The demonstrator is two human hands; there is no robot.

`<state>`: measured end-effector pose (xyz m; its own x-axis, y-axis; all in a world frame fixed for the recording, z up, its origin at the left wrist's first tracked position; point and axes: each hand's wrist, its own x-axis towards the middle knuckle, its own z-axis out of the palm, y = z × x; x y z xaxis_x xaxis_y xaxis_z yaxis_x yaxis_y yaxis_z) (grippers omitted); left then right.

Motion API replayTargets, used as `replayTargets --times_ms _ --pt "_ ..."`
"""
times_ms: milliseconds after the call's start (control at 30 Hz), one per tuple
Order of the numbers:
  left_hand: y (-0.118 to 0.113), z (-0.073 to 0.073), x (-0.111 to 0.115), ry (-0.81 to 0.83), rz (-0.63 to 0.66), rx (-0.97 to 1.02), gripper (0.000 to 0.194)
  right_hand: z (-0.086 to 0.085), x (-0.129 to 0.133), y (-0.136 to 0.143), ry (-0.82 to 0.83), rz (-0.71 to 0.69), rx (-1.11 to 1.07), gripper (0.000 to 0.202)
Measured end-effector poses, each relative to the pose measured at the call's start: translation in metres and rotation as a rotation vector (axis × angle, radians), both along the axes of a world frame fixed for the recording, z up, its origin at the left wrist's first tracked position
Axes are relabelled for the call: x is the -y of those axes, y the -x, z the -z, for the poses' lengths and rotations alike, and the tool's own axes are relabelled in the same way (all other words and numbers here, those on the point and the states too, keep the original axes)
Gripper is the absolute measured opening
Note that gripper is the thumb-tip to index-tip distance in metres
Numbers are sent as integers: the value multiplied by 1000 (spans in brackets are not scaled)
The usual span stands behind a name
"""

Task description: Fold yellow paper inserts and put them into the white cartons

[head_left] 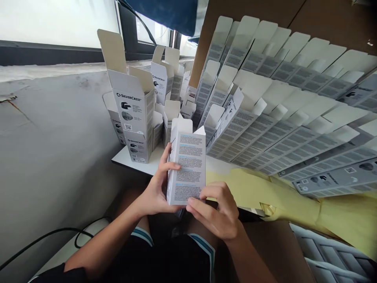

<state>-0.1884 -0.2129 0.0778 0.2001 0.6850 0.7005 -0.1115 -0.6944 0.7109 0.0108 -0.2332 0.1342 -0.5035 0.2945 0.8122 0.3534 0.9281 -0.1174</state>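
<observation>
A small printed cardboard box (190, 167) is held upright over my lap, with blocks of small text on the side turned to me and its top flaps standing up. My left hand (160, 186) grips it from the left, with fingers along the side and front and the thumb under the lower end. At its lower right corner, my right hand (216, 208) has bent fingers pressed against the bottom edge. The bottom face of the box is hidden from me.
Stacked SilverCrest boxes (129, 106) with raised flaps stand on the white tabletop (120, 156) by the wall. Rows of similar boxes (250, 129) fill the right side, above yellow paper (294, 200). Flat grey-white pieces (332, 251) lie at lower right. A black cable (44, 239) runs at lower left.
</observation>
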Motion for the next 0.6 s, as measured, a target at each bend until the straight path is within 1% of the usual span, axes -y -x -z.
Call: replayTargets --times_ms 67,100,133,167,200,267,333,400,433,500,600 --pt "-1 1 2 14 0 7 71 6 -1 -1 -84 18 25 19" --pt "-2 2 3 13 -10 9 69 10 -1 -1 -95 35 34 23" --pt "-1 3 3 2 -31 -2 66 15 -2 -2 -79 52 28 29" --pt "0 5 2 -22 -61 -30 63 21 -2 -2 -20 62 7 34" --pt "2 6 1 -56 -99 -74 61 28 -1 -3 84 61 -40 39" --pt "6 12 -2 -131 -187 -200 55 42 -2 -5 393 31 -195 52" --pt "8 19 -7 -179 -255 -341 48 54 -5 -7 699 15 -334 77" --pt "6 30 -12 -206 -276 -468 46 63 -12 -6 890 28 -401 94" --pt "4 37 -15 -223 -270 -527 50 66 -16 -4 951 33 -419 100" --pt "-1 50 -22 -265 -259 -589 65 69 -26 0 1026 22 -477 104" --pt "-6 63 -33 -257 -248 -517 89 70 -44 5 1043 14 -543 93"
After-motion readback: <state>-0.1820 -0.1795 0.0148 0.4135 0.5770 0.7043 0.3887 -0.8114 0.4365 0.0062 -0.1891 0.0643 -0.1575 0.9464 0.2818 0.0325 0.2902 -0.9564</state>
